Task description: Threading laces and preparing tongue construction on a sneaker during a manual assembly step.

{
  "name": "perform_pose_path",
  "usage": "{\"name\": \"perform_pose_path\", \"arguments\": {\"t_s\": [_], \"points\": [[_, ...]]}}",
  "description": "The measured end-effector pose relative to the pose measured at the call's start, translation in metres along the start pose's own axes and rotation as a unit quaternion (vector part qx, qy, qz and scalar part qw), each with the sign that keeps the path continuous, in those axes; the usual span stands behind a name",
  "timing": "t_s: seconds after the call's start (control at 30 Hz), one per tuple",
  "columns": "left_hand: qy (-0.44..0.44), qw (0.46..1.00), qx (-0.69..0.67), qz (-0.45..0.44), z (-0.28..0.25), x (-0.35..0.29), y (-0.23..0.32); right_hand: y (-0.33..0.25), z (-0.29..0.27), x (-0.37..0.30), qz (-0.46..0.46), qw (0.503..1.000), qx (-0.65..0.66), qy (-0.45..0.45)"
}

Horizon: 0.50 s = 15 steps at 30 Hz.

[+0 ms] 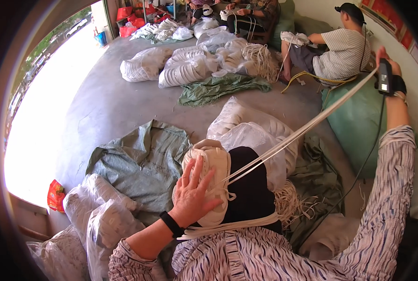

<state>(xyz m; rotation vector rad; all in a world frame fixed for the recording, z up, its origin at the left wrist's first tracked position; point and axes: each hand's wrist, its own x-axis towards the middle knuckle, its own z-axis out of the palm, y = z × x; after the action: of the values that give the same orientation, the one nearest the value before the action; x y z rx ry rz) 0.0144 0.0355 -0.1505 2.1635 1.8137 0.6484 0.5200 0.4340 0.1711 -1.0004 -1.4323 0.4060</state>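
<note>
head cam | looks down, forward | close over lap | fisheye

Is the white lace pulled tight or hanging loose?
Pulled tight. The white lace runs in a straight line from the white shoe under the left hand up to the raised right hand.

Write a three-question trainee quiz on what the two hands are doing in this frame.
1. True or false: the left hand lies flat on the white shoe.
2. The right hand pulls the white laces: A) taut, up to the right; B) slack, down to the floor; C) toward the left hand.
3. What lies under the shoe on the lap?

Key: 1 true. 2 A. 3 A black cloth.
</note>
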Motion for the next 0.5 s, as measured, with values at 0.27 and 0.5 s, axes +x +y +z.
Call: {"name": "perform_pose_path", "arguments": {"t_s": [0.27,0.5], "points": [[-0.020,1.000,0.001,0.018,-0.030,0.016,0.021,-0.117,0.047,-0.077,0.125,0.892,0.431,0.052],[0.019,0.883,-0.468,0.012,-0.018,0.071,0.062,-0.175,0.093,-0.117,0.071,0.891,0.447,-0.036]]}}
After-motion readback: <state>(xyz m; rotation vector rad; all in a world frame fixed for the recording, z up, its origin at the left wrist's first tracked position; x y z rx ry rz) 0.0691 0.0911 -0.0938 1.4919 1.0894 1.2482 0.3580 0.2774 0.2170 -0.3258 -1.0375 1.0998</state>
